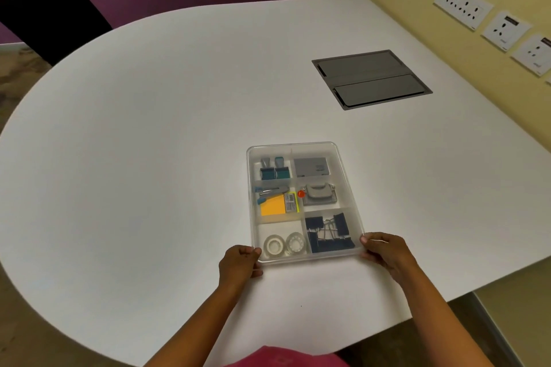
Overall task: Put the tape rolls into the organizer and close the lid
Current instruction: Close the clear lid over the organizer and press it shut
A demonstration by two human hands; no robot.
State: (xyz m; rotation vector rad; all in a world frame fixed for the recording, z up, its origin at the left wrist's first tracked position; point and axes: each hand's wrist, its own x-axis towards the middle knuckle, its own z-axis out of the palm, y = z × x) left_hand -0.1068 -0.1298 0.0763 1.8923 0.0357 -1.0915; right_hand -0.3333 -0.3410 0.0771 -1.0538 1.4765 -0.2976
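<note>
A clear plastic organizer point(346, 176) with several compartments lies on the white table, and a clear lid appears to rest on top of it. Two clear tape rolls point(274, 246) point(295, 243) lie side by side in its near left compartment. My left hand point(238, 262) grips the near left corner of the organizer. My right hand point(384, 250) grips the near right corner. Dark blue binder clips point(328, 232) fill the near right compartment.
Other compartments hold orange sticky notes point(272, 205), a grey hole punch point(319, 194), a grey box point(311, 167) and teal clips point(274, 171). A grey cable hatch point(371, 79) is set into the table at the far right. Wall sockets point(462, 4) line the yellow wall.
</note>
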